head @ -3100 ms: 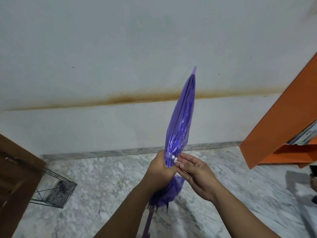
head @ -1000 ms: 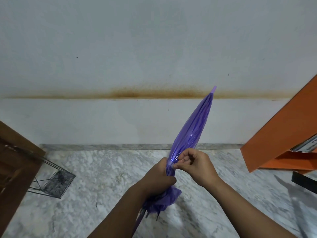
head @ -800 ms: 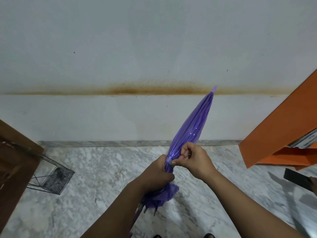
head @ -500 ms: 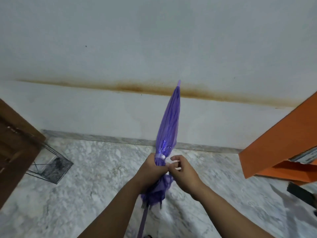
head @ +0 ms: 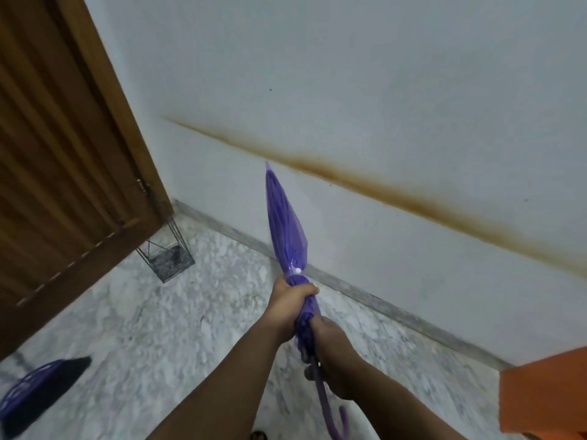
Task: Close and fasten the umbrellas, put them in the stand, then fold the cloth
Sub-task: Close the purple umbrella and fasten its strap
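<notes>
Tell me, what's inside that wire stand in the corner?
Nothing that I can see. Through the wire stand only its dark base shows, no umbrella. The wooden door covers its upper left part, so that bit is hidden.

No legible txt, labels, brands, nos. or signs to be read anywhere in view. Nothing printed can be made out on any surface; everything is blurred by motion.

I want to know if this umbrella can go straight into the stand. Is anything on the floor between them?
Nothing visible does. The umbrella, gripped by the left hand and right hand, points up; bare floor lies between it and the stand by the door.
</notes>
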